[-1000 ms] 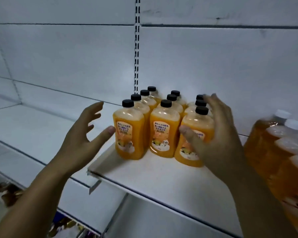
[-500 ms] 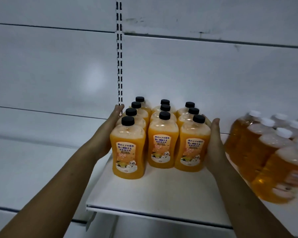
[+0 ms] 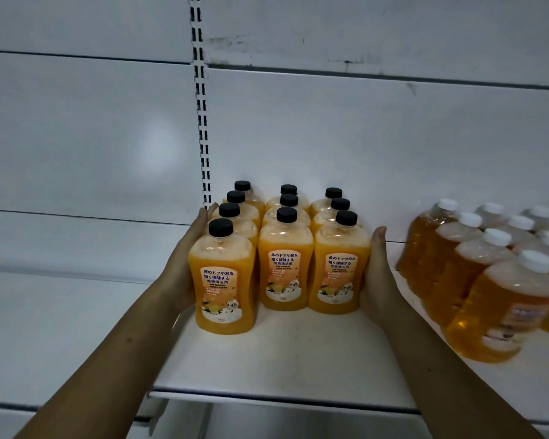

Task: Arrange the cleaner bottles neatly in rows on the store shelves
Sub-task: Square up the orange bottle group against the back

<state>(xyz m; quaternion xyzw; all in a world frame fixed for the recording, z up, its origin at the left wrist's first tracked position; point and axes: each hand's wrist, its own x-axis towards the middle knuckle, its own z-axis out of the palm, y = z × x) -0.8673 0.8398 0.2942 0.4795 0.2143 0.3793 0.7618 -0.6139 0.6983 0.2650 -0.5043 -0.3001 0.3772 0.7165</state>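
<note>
Several orange cleaner bottles with black caps [image 3: 286,270] stand upright in three rows on a white shelf [image 3: 282,359]. The front-left bottle [image 3: 222,280] stands a little nearer to me than the other two front ones. My left hand [image 3: 184,267] lies flat against the left side of the group, its fingers straight along the left row. My right hand [image 3: 377,274] lies flat against the right side, pressed to the front-right bottle [image 3: 338,274]. Neither hand curls round a bottle.
A second group of amber bottles with white caps [image 3: 495,274] stands close on the right, a hand's width from my right hand. A slotted upright [image 3: 203,137] runs down the white back panel. A lower white shelf [image 3: 61,312] lies to the left.
A second ago both hands hovered spread near the bottles. They then closed in flat on both sides of the group, and the three rows now stand straighter and closer together.
</note>
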